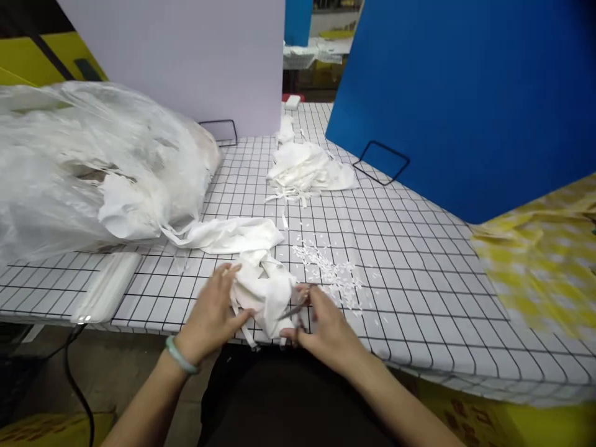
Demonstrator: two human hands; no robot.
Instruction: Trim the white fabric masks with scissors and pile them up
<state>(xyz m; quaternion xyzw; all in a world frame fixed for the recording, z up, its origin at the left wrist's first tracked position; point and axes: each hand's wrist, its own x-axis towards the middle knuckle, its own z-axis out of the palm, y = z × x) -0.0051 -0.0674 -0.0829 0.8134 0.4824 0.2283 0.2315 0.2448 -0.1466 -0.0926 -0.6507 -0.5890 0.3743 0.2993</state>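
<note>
A crumpled white cloth piece (267, 282) with narrow straps lies at the table's near edge between my hands. My left hand (216, 310), with a pale green bangle at the wrist, grips its left side, thumb on top and fingers curled at the edge. At the cloth's right side, my right hand (321, 323) is closed around small dark metal scissors (293, 309), partly hidden by the fingers, blades over the cloth. Just beyond, another white cloth piece (235, 234) lies flat, its straps running toward the plastic bag. Many small white clippings (328, 270) are scattered to the right.
A large clear plastic bag (56, 167) of white pieces fills the left. Farther back sits a white cloth pile (307, 167). A lilac board (186, 62) and blue board (465, 93) stand behind. A white strip with a cable (107, 285) lies front left; yellow checked cloth (540, 261) is right.
</note>
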